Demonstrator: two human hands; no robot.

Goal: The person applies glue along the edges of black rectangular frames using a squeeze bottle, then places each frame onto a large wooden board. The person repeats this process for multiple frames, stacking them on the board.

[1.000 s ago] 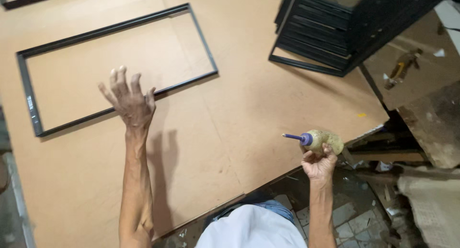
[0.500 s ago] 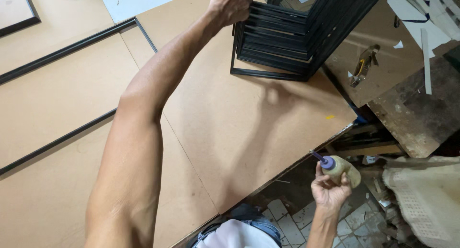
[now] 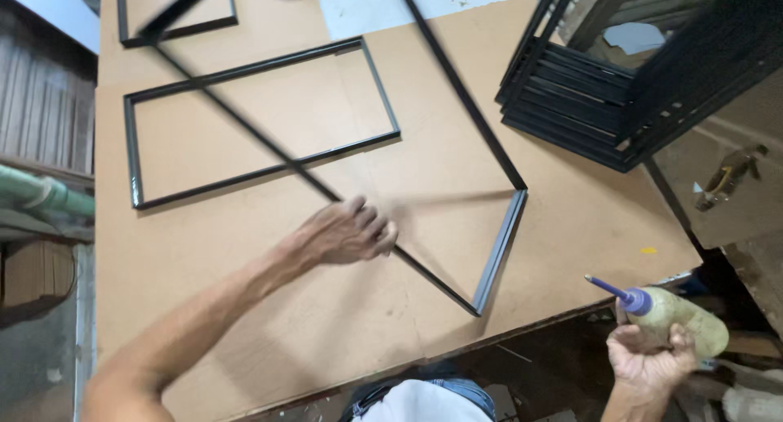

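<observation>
My left hand grips one long rail of a black frame, fingers curled over the bar near the middle of the counter. That frame sits tilted and blurred, its near corner pointing at the counter's front edge and its far end running past the back edge out of view. It crosses above a second black frame that lies flat toward the left edge. A third frame lies at the back left corner, only partly in view.

My right hand hangs off the front right corner of the counter, clenched around a glue bottle: a pale, yellowed body with a purple cap and a thin purple nozzle pointing left toward the counter. I cannot read any label on it. The bottle is well apart from the held frame.

At the back right corner stands a stack of black frames, leaning. A white sheet lies flat at the back edge, under the held frame's far rail. A small yellow spot marks the board near the right edge.
</observation>
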